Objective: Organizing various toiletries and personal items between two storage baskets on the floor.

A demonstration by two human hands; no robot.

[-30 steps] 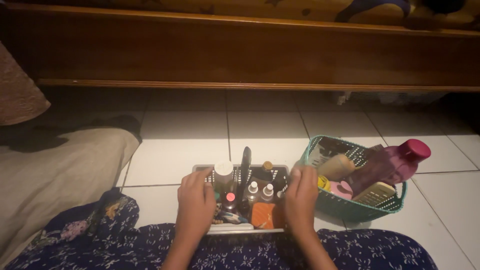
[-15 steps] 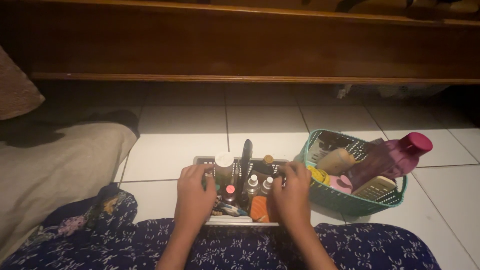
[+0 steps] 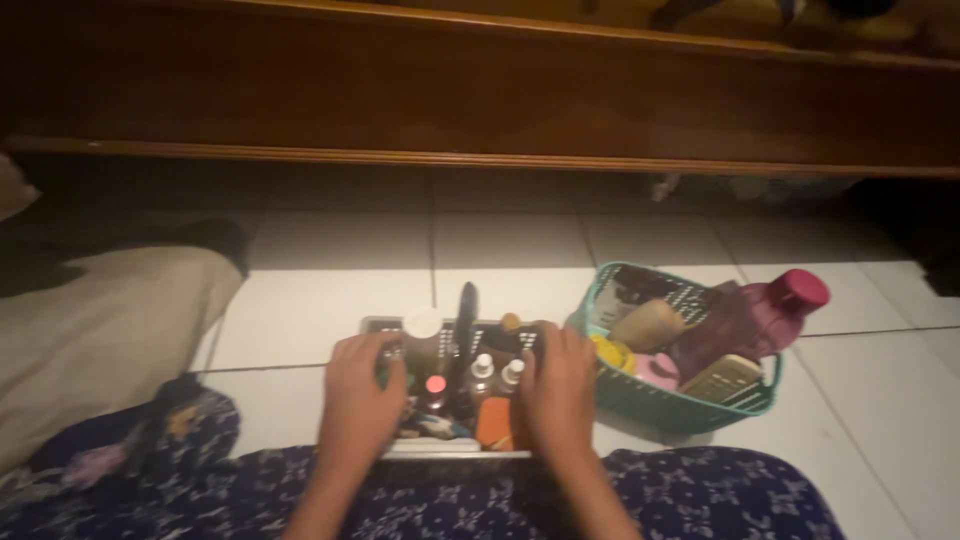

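The left hand and right hand are both gripping the sides of a small grey plastic basket packed with upright little bottles, sitting on the white tiled floor against the person's lap. It is not looking lifted yet, and the teal mesh basket of toiletries is resting untouched just beside it.

White tiled floor (dimly lit) runs under a dark wooden bed frame.

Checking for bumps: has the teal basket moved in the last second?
No. The teal basket meets the same floor tile seam on its right side; only the camera view shifted.
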